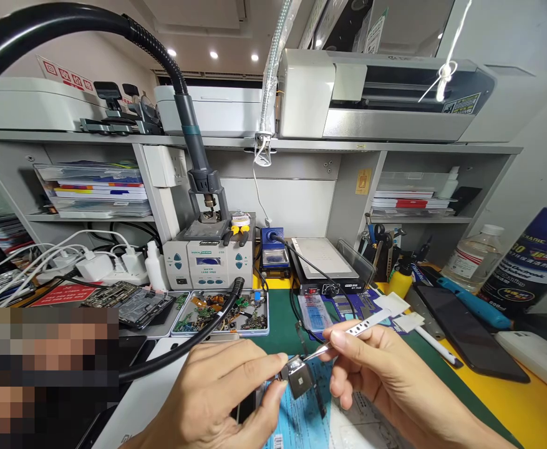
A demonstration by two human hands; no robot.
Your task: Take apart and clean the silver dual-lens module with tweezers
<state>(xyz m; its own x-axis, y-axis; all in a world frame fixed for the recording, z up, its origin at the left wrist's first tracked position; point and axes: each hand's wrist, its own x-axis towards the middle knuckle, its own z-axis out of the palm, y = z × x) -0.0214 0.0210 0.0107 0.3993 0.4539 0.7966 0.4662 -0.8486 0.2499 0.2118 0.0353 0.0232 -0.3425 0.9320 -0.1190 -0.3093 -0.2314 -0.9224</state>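
Between thumb and forefinger, my left hand (229, 396) pinches a small dark square module (300, 381) with a shiny metal edge and a tiny pale mark on its face. My right hand (378, 365) grips silver tweezers (362, 325) with a row of holes along the handle. Their thin tip points left and meets, or nearly meets, the module's upper edge; exact contact is too small to tell. Behind the module a thin dark strip (320, 399) lies across a blue printed sheet (289, 430).
At the back stand a hot-air station (208, 262), a blue soldering station (274, 252) and a flat heating plate (324, 259). A parts tray (267, 318) holds circuit boards. A black hose (174, 362) crosses left. Right: a phone (472, 330), bottles (474, 255). Another person's blurred area is left.
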